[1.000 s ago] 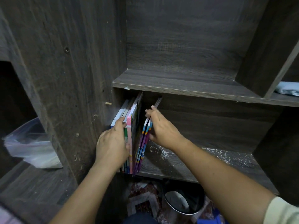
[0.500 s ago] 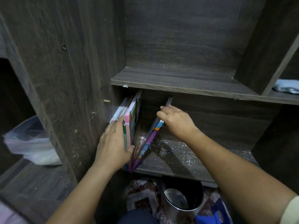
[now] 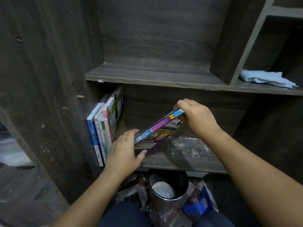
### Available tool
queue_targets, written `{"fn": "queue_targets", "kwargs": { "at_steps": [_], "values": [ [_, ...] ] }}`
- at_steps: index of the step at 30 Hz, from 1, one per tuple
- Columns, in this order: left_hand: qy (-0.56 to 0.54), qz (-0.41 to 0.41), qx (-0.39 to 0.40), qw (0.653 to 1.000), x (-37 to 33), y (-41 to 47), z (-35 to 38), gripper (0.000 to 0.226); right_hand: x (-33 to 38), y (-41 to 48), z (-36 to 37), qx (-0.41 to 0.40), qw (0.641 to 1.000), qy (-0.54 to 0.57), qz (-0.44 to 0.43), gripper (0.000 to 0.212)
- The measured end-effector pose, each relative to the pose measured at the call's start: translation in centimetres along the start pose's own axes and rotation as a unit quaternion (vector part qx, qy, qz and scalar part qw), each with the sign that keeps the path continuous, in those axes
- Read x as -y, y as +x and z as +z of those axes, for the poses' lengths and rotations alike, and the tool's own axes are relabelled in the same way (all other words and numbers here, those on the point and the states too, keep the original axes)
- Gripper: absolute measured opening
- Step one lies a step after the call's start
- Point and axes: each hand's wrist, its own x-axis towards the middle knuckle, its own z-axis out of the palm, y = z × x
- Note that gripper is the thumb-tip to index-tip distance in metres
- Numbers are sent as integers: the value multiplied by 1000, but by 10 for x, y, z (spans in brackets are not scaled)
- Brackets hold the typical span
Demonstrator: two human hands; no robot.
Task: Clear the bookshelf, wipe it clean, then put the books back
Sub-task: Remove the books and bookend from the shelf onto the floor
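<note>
Centrally, the right hand (image 3: 199, 119) curls its fingers and thumb round the upper end of a slim bundle of purple books (image 3: 155, 133). The bundle is tilted, with its top leaning right and its lower end down toward the left front part of the lower shelf (image 3: 185, 161). The left hand (image 3: 125, 152) lies open with its fingers nearly straight. Its fingertips are at the bundle's lower spine end and its thumb is against the lower corner of the cover. Just left of that hand, the standing books (image 3: 102, 133) sit upright at the left end of the same shelf, against the side wall. Pale speckled dust (image 3: 191, 147) covers the board to the right of the bundle. On the upper shelf (image 3: 155, 77), at its far right end beyond a divider, lies a crumpled blue cloth (image 3: 267, 78). Below the lower shelf's front edge stands a round bin (image 3: 168, 190).
</note>
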Motion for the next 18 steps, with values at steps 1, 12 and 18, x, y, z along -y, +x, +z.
{"fn": "queue_targets", "kwargs": {
  "at_steps": [1,12,18],
  "values": [
    [-1,-14,12,1000,-2,4,2,64,-3,-6,-4,-3,1000,17,20,24],
    [99,93,76,988,-72,41,14,16,-34,-83,-71,63,962,31,263,26],
    [156,160,124,967,-137,46,22,12,-48,-129,-100,83,963,-161,198,22]
  ]
}}
